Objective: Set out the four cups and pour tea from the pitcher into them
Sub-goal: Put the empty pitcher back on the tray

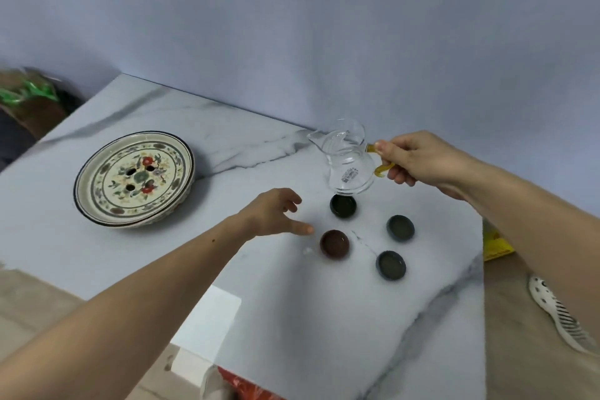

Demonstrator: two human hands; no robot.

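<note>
- A clear glass pitcher [347, 162] is held above the table [292, 318] by its amber handle [378, 161], which is gripped between the thumb and curled fingers of the right hand [418, 159].
- The pitcher is kept roughly upright, with its spout turned to the left; whether any tea is inside cannot be told, as the glass looks clear.
- The base of the pitcher is seen just above the far dark cup [343, 205], without a visible touch.
- Four small cups are set out on the marble-patterned table in a loose diamond: the far dark cup, a reddish-brown cup [334, 244] to the near left, a grey-blue cup [400, 227] to the right, and a second grey-blue cup [391, 265] nearest of all.
- All four cups are stood upright and apart from one another.
- The left hand [276, 213] is held low over the table with fingers loosely spread and nothing grasped; its thumb is pointed towards the reddish-brown cup, just beside it.
- A round floral tray [97, 178] with three holes in its centre is placed well apart from the cups, on the far left of the table.
- A white comb [558, 318] with black markings is seen at the right edge, off the table.
</note>
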